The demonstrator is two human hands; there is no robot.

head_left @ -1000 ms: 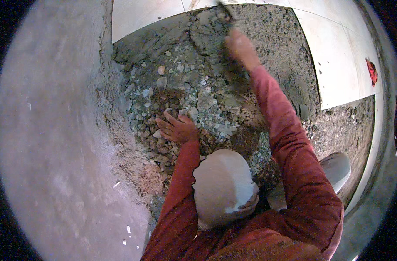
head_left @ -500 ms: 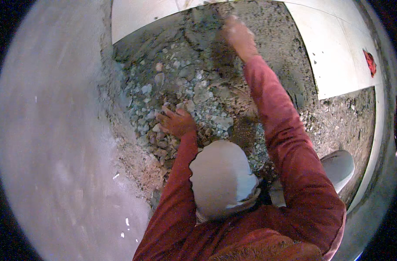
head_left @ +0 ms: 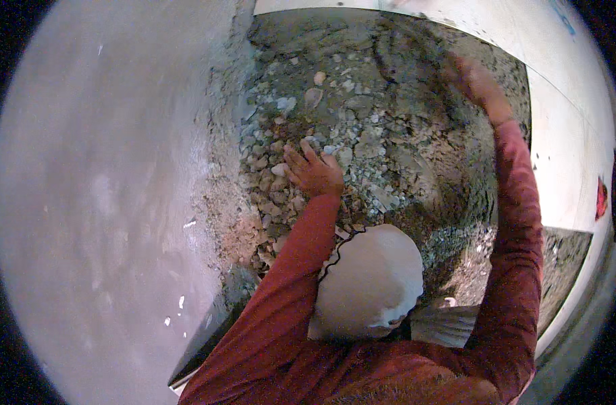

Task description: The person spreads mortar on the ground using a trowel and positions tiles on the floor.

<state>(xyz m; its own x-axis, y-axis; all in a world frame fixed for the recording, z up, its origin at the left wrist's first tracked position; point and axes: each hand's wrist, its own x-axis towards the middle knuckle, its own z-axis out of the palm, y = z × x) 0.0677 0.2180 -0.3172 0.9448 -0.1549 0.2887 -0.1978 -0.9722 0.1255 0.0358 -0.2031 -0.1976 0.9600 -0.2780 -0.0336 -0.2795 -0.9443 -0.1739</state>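
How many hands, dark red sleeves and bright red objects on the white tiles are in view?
Hands: 2 (left hand, right hand, blurred)
Dark red sleeves: 2 (left sleeve, right sleeve)
Bright red objects on the white tiles: 1 (small red object)
Total: 5

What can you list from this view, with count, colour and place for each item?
Stones: many, grey and tan, middle of the rough patch
Rough damp-looking bed: one, dark grey-brown, top of the patch
Tiles: several, white, along the top and right
Small object: one, red, far right
Smooth surface: one, grey, left side
Trouser knee: one, pale, lower middle
Sleeves: two, dark red, either side of the knee
Left hand: one, fingers spread on the stones
Right hand: one, upper right, blurred; any held tool unclear
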